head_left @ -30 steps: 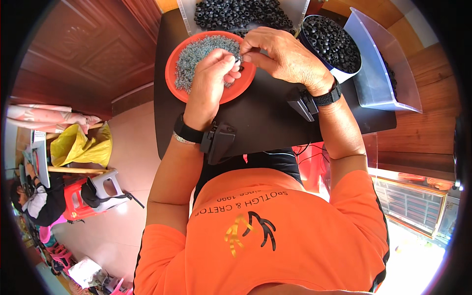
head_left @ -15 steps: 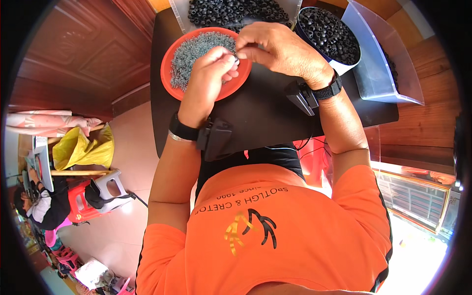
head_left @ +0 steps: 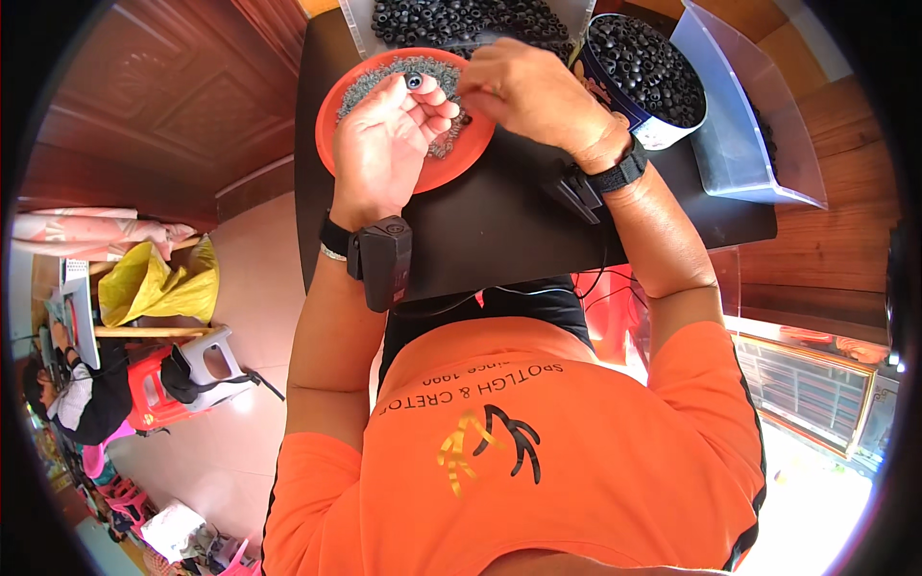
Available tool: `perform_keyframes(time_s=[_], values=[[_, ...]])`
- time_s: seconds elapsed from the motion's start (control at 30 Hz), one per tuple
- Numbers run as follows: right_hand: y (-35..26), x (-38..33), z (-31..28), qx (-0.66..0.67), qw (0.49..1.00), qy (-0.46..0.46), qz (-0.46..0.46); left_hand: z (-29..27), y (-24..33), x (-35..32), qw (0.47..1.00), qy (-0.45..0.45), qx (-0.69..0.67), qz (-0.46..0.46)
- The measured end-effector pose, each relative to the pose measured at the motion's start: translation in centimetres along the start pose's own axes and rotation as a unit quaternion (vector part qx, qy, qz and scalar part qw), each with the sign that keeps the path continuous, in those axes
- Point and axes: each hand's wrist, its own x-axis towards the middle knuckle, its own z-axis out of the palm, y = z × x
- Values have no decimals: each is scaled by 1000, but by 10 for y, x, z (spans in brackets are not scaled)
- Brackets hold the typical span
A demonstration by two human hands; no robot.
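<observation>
Left hand [head_left: 382,149] pinches a small, round black piece [head_left: 414,81] — glossy, pale-glinting — toward the black worktop [head_left: 499,235]'s left edge; right hand [head_left: 528,96]: blurred, grip unclear.

There are one tabletop [head_left: 519,240], one orange-red bowl [head_left: 449,175], one round tub [head_left: 665,136], two clear plastic bins [head_left: 715,134] and two black wrist devices [head_left: 387,261]. One left hand [head_left: 384,149] and one right hand [head_left: 538,101] show, the left with a single dark round piece [head_left: 414,81]. The heaped silvery pieces [head_left: 437,68] and black pieces [head_left: 643,67] are too many to count
</observation>
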Motion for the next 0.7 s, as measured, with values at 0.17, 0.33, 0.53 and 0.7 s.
perform_keyframes(time_s=[0.17,0.33,0.53,0.7], values=[[-2,-1,20,-88,995,-41,-2,3,0,-1,1000,3,4,13],[-5,4,27,-135,989,-62,1,7,-2,-3,998,-36,24,39],[1,1,32,-107,993,-39,-8,10,-4,-5,991,-92,16,94],[0,5,14,82,993,-50,69,9,-2,-4,993,-65,37,87]])
